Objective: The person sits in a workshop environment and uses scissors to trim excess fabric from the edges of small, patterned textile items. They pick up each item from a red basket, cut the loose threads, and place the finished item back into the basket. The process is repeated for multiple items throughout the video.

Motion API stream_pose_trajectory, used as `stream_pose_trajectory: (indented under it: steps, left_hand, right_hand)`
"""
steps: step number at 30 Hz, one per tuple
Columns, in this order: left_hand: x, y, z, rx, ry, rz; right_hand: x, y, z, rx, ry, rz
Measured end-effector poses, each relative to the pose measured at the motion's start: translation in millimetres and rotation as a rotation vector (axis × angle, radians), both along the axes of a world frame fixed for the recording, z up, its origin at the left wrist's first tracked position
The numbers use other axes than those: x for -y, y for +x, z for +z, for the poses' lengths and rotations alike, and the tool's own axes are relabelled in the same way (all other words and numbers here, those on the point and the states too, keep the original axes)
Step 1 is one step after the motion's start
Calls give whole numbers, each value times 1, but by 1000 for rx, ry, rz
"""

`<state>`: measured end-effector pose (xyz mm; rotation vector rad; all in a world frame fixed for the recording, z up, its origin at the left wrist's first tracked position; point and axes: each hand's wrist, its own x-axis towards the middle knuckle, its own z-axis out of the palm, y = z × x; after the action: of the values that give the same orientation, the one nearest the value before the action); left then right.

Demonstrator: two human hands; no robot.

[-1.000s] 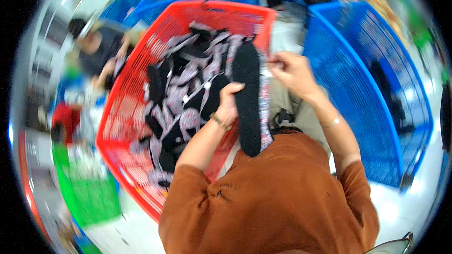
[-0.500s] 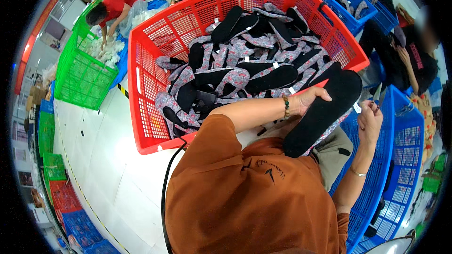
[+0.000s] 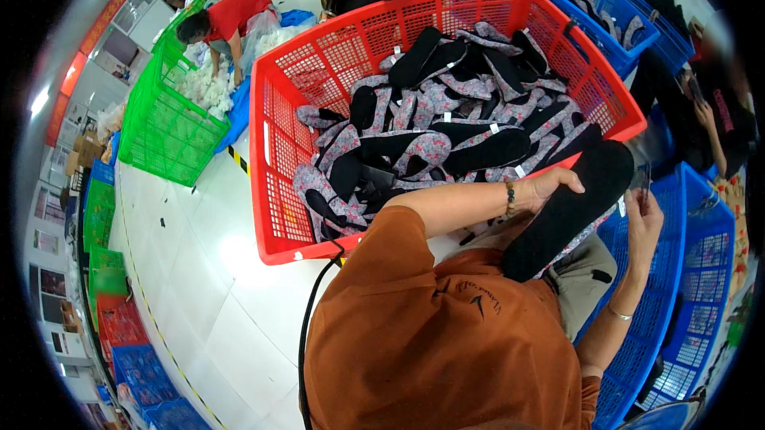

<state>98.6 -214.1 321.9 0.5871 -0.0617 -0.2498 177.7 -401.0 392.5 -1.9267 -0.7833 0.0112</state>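
My left hand (image 3: 551, 188), with a beaded bracelet at the wrist, grips a slipper (image 3: 570, 213) at the edge, thumb on the black sole. Its pink-and-grey floral upper shows along the lower right side, and a small white tag (image 3: 621, 207) sticks out there. Just right of the slipper, my right hand (image 3: 644, 216) is closed with a slim tool between the fingers, apparently thread snips; the blades are blurred. Past the slipper stands a red basket (image 3: 267, 159), heaped with similar black-and-floral slippers (image 3: 486, 147).
Blue baskets (image 3: 677, 286) stand by my right arm, and another blue basket (image 3: 641, 39) with slippers is at the far right. A green basket (image 3: 171, 131) with white stuffing is at far left, beside a person in red (image 3: 231, 17). Other people sit behind the red basket and at right.
The whole view has shifted, so everything sits farther right and lower. My left hand keeps its hold on the slipper. My right hand's fingers have turned more upward beside the tag.
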Motion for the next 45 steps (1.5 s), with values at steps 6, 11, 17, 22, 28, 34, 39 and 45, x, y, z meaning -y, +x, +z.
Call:
stream_pose_trajectory:
  steps: [6,11,17,22,28,34,39,45]
  left_hand:
    - [-4,1,-3,-149,49,-99]
    - [-2,0,-7,-151,-54,-22]
    - [2,11,-12,-18,-101,-60]
    - [7,8,-13,-25,-92,-39]
    - [10,10,-13,-19,-87,-16]
    - [11,9,-13,-46,-115,-44]
    - [13,8,-9,-29,-123,-17]
    - [10,8,-13,-40,-165,-76]
  right_hand:
    - [3,-7,6,-287,136,-2]
    - [17,0,-2,-766,759,359]
    - [37,2,-32,176,86,-121]
    - [33,-9,-23,539,6,-98]
    - [30,-2,-21,641,-17,-68]
    - [18,-2,-22,622,17,-32]
    - [12,-1,-21,616,55,-18]
    - [22,0,-32,554,81,-43]
